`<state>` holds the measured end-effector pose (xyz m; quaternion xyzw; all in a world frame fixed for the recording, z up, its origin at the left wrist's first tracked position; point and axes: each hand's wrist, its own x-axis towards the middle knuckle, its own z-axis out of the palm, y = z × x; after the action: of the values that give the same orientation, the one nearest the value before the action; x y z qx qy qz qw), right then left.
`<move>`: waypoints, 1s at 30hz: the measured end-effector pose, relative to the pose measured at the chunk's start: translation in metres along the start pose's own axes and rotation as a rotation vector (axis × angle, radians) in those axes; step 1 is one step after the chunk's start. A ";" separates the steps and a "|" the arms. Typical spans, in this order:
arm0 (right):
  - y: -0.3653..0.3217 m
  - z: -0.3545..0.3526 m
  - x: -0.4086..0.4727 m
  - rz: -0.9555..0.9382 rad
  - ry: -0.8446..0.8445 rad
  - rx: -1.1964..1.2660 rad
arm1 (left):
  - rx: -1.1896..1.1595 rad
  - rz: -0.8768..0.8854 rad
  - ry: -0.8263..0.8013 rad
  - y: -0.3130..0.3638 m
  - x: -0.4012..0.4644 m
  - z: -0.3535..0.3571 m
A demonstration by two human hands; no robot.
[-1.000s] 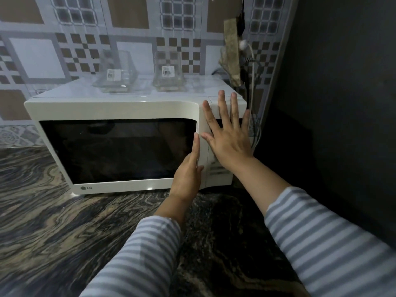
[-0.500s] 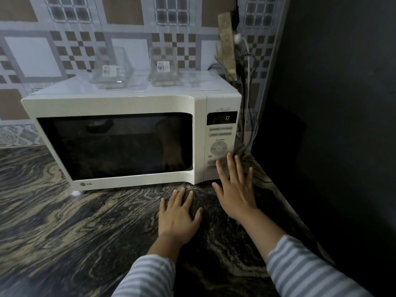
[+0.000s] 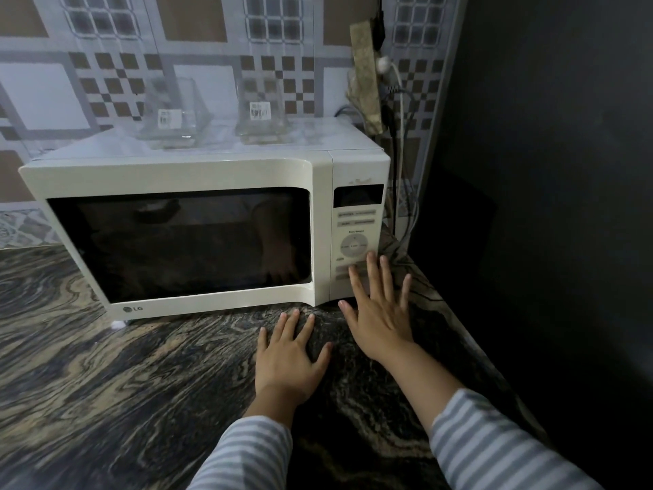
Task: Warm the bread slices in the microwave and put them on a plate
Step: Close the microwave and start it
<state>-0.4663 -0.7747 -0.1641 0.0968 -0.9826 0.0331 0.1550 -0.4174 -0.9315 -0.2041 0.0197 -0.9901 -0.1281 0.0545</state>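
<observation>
Both hands, left hand (image 3: 288,362) and right hand (image 3: 380,313), lie flat and empty at 6 o'clock of the shut microwave (image 3: 212,224); its blank display (image 3: 358,195) suggests the bread may go unheated.

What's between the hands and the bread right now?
The shut microwave door. Both hands, left and right, lie open by the counter in front of it. No bread shows through the dark window.

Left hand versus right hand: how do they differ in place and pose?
The left hand lies on the dark counter, short of the microwave; the right hand is farther forward, its fingers over the lower control panel. Both are open and hold nothing.
</observation>
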 end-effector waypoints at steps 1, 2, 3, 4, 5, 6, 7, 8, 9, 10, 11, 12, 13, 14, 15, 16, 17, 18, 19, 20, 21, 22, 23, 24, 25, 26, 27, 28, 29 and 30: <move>-0.001 -0.004 -0.001 0.000 0.006 0.019 | 0.005 0.002 -0.006 0.000 0.000 0.000; -0.001 -0.009 -0.002 -0.001 0.014 0.035 | 0.011 0.004 -0.012 0.000 -0.001 0.000; -0.002 -0.012 -0.001 -0.004 0.021 0.046 | 0.015 0.004 -0.017 0.000 -0.001 0.000; -0.002 -0.016 -0.001 -0.007 0.026 0.052 | 0.020 0.004 -0.020 0.000 -0.001 0.000; -0.002 -0.019 0.001 -0.007 0.031 0.060 | 0.024 0.003 -0.024 0.000 -0.001 0.000; -0.002 -0.021 0.003 -0.006 0.032 0.068 | 0.025 0.002 -0.026 0.000 0.000 0.000; -0.002 -0.024 0.005 -0.006 0.032 0.078 | 0.025 0.002 -0.027 0.000 0.000 0.000; -0.003 -0.026 0.007 -0.004 0.028 0.083 | 0.027 0.002 -0.028 0.000 0.000 0.000; -0.003 -0.028 0.008 -0.003 0.025 0.086 | 0.028 0.001 -0.028 0.000 0.000 0.000; -0.003 -0.029 0.008 0.000 0.017 0.089 | 0.026 0.001 -0.028 0.000 0.000 0.000; -0.002 -0.030 0.008 0.001 0.004 0.087 | 0.023 0.002 -0.027 -0.001 -0.001 0.000; -0.002 -0.031 0.008 0.003 -0.007 0.082 | 0.020 0.003 -0.027 -0.001 -0.001 0.000; -0.002 -0.031 0.007 0.003 -0.008 0.080 | 0.018 0.004 -0.025 -0.001 -0.001 0.000; -0.002 -0.031 0.007 0.002 -0.003 0.085 | 0.018 0.003 -0.025 -0.001 -0.001 0.000; -0.003 -0.032 0.007 0.003 0.002 0.089 | 0.018 0.003 -0.025 -0.001 0.000 0.000; -0.003 -0.032 0.007 0.006 0.003 0.089 | 0.018 0.002 -0.027 -0.001 0.000 0.000; -0.004 -0.031 0.008 0.011 0.005 0.087 | 0.018 0.002 -0.027 -0.001 0.000 -0.001; -0.005 -0.031 0.009 0.014 0.010 0.086 | 0.018 0.001 -0.026 -0.001 0.000 -0.001; -0.005 -0.031 0.010 0.018 0.015 0.084 | 0.015 0.001 -0.022 -0.001 0.001 0.000; -0.006 -0.031 0.010 0.022 0.017 0.077 | 0.011 0.001 -0.019 -0.001 0.001 0.000; -0.006 -0.032 0.010 0.025 0.012 0.062 | 0.006 0.002 -0.016 -0.001 0.001 0.000; -0.006 -0.033 0.010 0.026 -0.001 0.040 | 0.003 0.003 -0.016 -0.002 0.001 0.000; -0.005 -0.035 0.010 0.027 -0.017 0.021 | 0.001 0.004 -0.018 -0.002 0.001 0.000; -0.004 -0.037 0.010 0.026 -0.030 0.012 | -0.001 0.006 -0.019 -0.002 0.000 0.000; -0.002 -0.039 0.010 0.023 -0.039 0.010 | -0.001 0.006 -0.019 -0.002 0.000 0.000; -0.001 -0.042 0.010 0.021 -0.046 0.013 | 0.001 0.006 -0.020 -0.001 0.000 -0.001; 0.000 -0.043 0.009 0.018 -0.047 0.020 | 0.004 0.007 -0.022 -0.001 0.000 -0.001; 0.000 -0.044 0.008 0.014 -0.045 0.027 | 0.006 0.007 -0.024 -0.001 0.000 -0.001; -0.001 -0.044 0.006 0.010 -0.043 0.034 | 0.008 0.008 -0.026 -0.001 -0.001 -0.001; -0.002 -0.042 0.003 0.004 -0.045 0.041 | 0.010 0.008 -0.026 -0.001 -0.001 0.000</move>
<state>-0.4557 -0.7730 -0.1233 0.0987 -0.9851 0.0512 0.1309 -0.4166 -0.9324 -0.2040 0.0145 -0.9914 -0.1231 0.0421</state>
